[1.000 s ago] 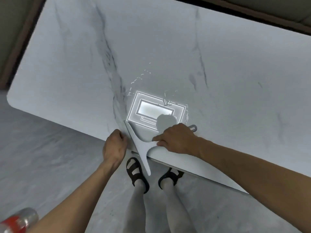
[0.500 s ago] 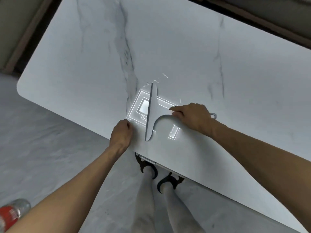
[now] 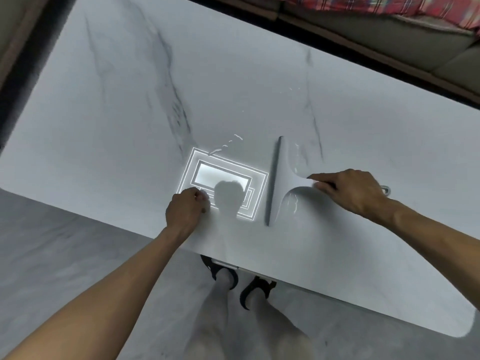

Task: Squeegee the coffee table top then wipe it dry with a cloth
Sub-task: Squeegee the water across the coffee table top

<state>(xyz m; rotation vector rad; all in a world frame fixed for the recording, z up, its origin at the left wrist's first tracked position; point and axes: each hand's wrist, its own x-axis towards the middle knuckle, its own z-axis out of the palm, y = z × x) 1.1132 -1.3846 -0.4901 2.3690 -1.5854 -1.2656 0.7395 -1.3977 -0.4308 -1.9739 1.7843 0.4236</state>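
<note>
A white marble coffee table top (image 3: 130,120) fills most of the view. On it lies a white squeegee (image 3: 279,180) with its long blade upright in the view, right of a bright ceiling-light reflection. My right hand (image 3: 350,190) grips the squeegee's handle from the right, index finger stretched along it. With fingers curled, my left hand (image 3: 185,209) rests on the table near its front edge, left of the blade, holding nothing that I can see. Small streaks of water (image 3: 226,146) glint above the reflection and around the blade. No cloth is in view.
A sofa (image 3: 389,35) with a red plaid fabric (image 3: 389,6) runs along the far side of the table. My legs and black sandals (image 3: 226,274) stand on the grey floor at the table's front edge.
My right hand has carried the squeegee from the table's front edge onto the top and then rightwards, past the light reflection. My left hand has stayed near the front edge.
</note>
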